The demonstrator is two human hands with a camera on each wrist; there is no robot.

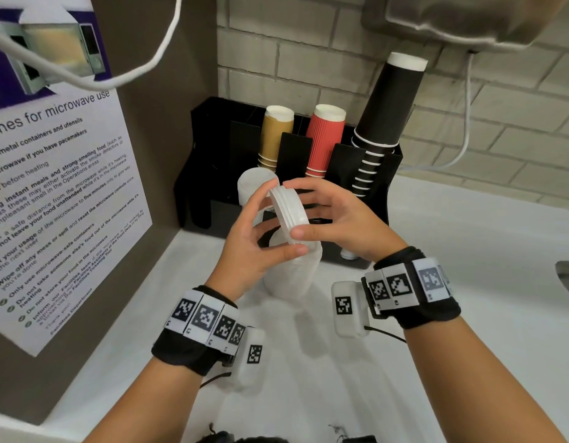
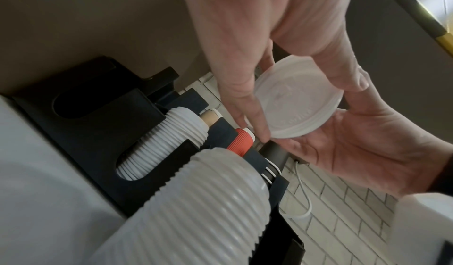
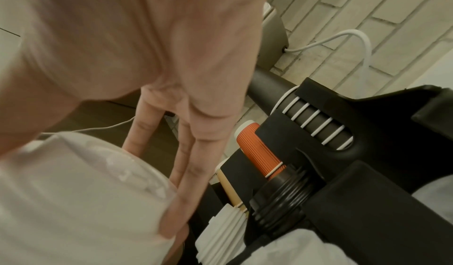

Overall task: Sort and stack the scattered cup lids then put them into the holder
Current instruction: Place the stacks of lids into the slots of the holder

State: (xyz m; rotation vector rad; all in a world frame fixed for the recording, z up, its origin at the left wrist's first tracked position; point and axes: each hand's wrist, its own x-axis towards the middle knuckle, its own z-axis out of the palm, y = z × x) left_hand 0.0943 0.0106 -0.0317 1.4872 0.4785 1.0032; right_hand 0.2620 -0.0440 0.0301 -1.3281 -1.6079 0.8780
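Both hands share a small stack of white lids (image 1: 289,210) above the worktop (image 1: 468,251): left hand (image 1: 256,238) and right hand (image 1: 334,219), fingers curled on its rim. Holder (image 1: 377,199) already carries two long lid stacks. Nearly done; insertion left.

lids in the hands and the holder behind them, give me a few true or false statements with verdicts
1. Both hands, left and right, hold a small stack of white lids. True.
2. The held lids are black. False: they are white.
3. The black holder has red cups in it. True.
4. The tallest cup stack in the holder is tan. False: the black cups stand tallest.
5. A long stack of white lids already sits in a front slot. True.
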